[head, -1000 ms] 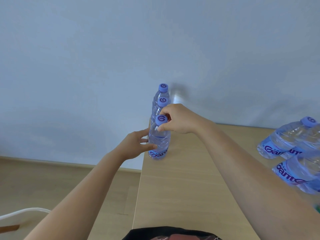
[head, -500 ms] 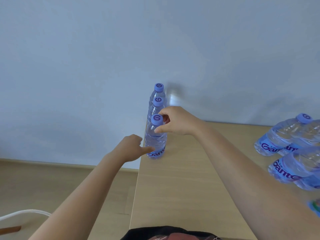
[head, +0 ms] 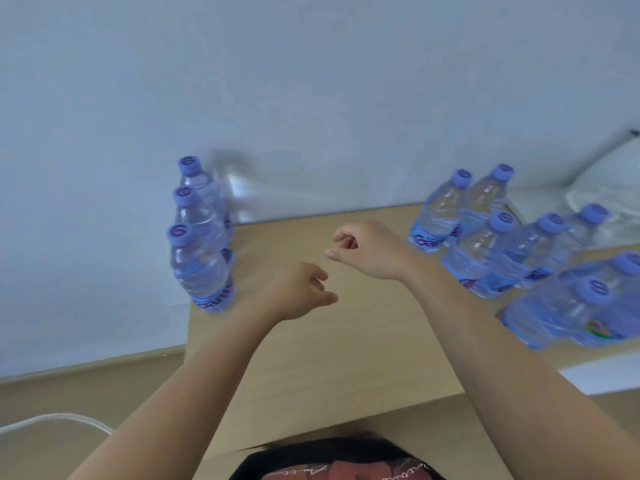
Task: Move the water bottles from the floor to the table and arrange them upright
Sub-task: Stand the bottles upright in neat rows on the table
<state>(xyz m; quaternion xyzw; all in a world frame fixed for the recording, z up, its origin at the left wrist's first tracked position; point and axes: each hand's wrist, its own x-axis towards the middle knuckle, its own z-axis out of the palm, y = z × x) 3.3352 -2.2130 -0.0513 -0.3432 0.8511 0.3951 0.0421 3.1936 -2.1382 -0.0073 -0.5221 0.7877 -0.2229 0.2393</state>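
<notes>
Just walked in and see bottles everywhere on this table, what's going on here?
A person is lining up water bottles upright on a wooden table. Three stand in a row along the table's left edge by the wall. Both hands are empty right now: the left hand and right hand hover loosely curled over the table, touching nothing. More bottles are grouped at the right, still to be arranged.

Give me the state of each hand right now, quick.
Left hand: loosely curled, holding nothing, over the table.
Right hand: loosely curled, holding nothing, clear of the bottles.
</notes>
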